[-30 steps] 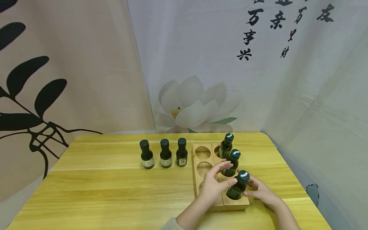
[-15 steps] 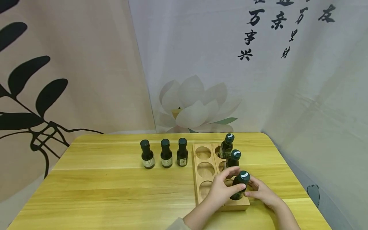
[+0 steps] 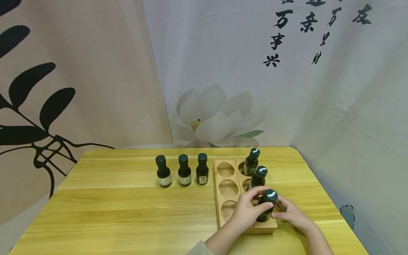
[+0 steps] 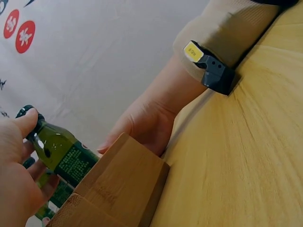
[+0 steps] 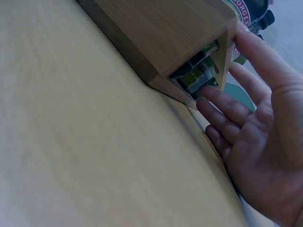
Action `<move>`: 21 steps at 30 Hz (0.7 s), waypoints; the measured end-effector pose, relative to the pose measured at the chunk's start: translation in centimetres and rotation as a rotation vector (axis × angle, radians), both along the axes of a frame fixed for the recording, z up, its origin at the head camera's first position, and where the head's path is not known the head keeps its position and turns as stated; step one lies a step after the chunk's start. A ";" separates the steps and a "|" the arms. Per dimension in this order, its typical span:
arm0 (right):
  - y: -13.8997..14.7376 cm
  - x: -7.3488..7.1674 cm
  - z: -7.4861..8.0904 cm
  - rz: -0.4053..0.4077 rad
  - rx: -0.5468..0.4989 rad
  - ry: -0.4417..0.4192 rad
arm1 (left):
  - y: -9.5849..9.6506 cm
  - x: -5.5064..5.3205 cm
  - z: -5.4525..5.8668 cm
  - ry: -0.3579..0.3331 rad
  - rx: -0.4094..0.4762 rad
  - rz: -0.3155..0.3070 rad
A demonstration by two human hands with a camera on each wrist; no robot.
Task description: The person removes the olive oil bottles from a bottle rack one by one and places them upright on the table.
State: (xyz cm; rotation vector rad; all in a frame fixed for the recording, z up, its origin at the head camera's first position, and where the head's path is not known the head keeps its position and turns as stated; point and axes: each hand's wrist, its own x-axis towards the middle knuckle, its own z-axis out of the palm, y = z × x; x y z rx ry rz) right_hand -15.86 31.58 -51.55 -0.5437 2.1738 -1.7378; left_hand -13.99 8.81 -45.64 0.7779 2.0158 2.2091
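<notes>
My left hand (image 3: 247,212) pinches a dark green glass bottle (image 3: 264,211) near its neck, thumb on one side. The bottle stands in the front right hole of a wooden bottle rack (image 3: 219,212). In the left wrist view the bottle (image 4: 59,149) shows a green label and leans over the rack's edge (image 4: 120,177). My right hand (image 3: 291,212) is at the rack's right side. Its fairly straight fingers touch the rack around an opening, as the right wrist view shows the hand (image 5: 260,118); green glass is visible inside the rack (image 5: 189,28).
Two more bottles stand in the right row, the middle bottle (image 3: 259,178) and the back bottle (image 3: 251,163). The left row's holes hold nothing. On the table (image 3: 111,212), three dark labelled bottles (image 3: 184,171) stand left of the rack. A printed cloth (image 3: 223,71) hangs behind.
My left hand has moved right and toward the front bottle, from fingers spread around it to a pinch at its neck. My right hand has barely moved.
</notes>
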 end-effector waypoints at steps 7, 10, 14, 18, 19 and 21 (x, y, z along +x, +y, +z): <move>0.1 0.0 -0.1 0.019 -0.020 0.022 | 0.0 0.0 0.0 -0.019 0.027 0.008; 0.1 0.0 -0.2 0.022 -0.029 0.037 | -0.1 -0.1 -0.1 -0.020 0.031 0.011; 0.1 0.0 -0.2 0.017 -0.030 0.052 | -0.2 0.0 0.1 -0.017 0.017 0.029; 0.1 0.0 -0.3 0.019 -0.025 0.065 | -0.4 0.0 0.5 -0.013 0.005 0.045; 0.1 0.0 -0.3 0.020 -0.024 0.068 | -0.4 0.0 0.7 -0.009 0.003 0.050; 0.2 -0.1 -0.4 0.024 -0.023 0.074 | -0.5 0.0 0.9 0.002 0.004 0.057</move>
